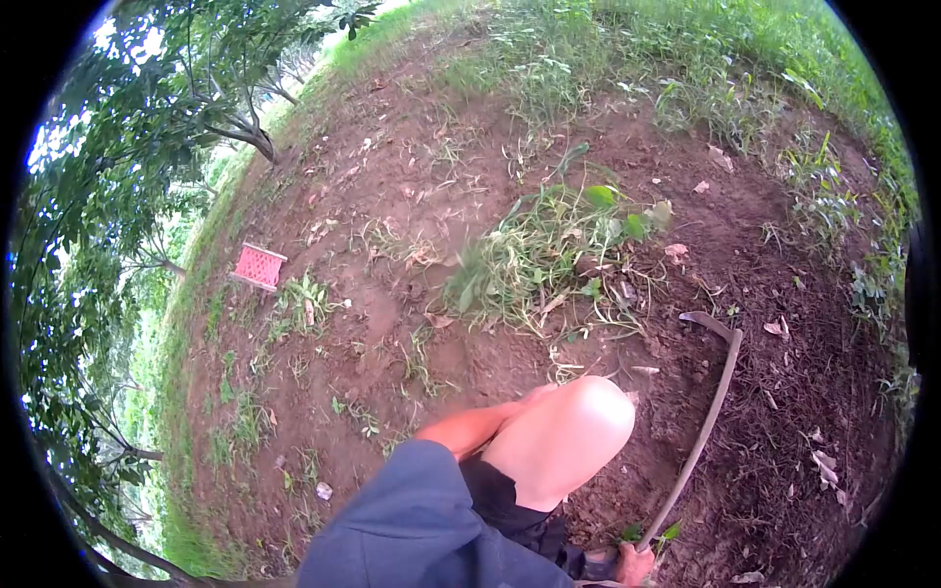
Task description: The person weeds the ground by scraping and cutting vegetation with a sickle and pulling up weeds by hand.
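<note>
At the lower right, my right hand [635, 565] is closed around the end of a long wooden handle. The handle belongs to a hoe [708, 428], whose narrow metal blade rests on or just above the soil. My left forearm [472, 427] reaches out of a dark sleeve and passes behind my bent, bare knee [588, 416]. Only a sliver of my left hand [539, 393] shows beside the knee, so its fingers are hidden. Beyond the knee lies a heap of green weeds [549, 255] mixed with dry leaves.
Reddish-brown soil [392, 304] with scattered weeds and leaves surrounds me. A pink slatted crate or basket [259, 267] sits at the left. Trees [245, 132] stand along the left side, and tall grass [676, 44] borders the top and right.
</note>
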Motion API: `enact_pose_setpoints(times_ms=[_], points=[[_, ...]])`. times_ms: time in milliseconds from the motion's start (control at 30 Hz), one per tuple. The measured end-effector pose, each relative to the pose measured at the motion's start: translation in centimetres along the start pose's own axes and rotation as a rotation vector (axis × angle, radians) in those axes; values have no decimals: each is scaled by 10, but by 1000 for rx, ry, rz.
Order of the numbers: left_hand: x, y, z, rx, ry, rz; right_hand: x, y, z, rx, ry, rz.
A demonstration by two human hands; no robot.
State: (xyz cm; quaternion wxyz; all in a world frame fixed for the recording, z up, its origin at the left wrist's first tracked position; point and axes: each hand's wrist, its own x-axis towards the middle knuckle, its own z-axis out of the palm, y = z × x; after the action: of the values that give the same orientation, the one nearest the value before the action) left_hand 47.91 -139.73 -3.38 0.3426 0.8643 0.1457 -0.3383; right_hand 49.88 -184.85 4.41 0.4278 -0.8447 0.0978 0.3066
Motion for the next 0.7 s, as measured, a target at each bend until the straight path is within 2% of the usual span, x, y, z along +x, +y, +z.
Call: enact_pose_setpoints(times_ms=[67,200,367,433,467,567,633,700], points=[[-8,7,3,-26,-14,-11,23,40,1,33,6,1],[-22,20,7,-63,-21,-26,23,28,-4,-73,-17,6],[-39,31,17,-116,-48,-39,19,22,-9,-47,-16,7],[-45,34,20,-131,-59,-42,13,10,-13,-6,-69,27],[-47,36,22,-140,-65,-44,13,13,-12,143,-92,-34],[-52,41,25,-166,-77,-47,7,1,-19,85,-106,45],[-54,44,24,-184,-89,-41,9,8,-17,199,-77,53],[-61,49,20,-214,-113,-44,9,7,-19,73,-80,44]])
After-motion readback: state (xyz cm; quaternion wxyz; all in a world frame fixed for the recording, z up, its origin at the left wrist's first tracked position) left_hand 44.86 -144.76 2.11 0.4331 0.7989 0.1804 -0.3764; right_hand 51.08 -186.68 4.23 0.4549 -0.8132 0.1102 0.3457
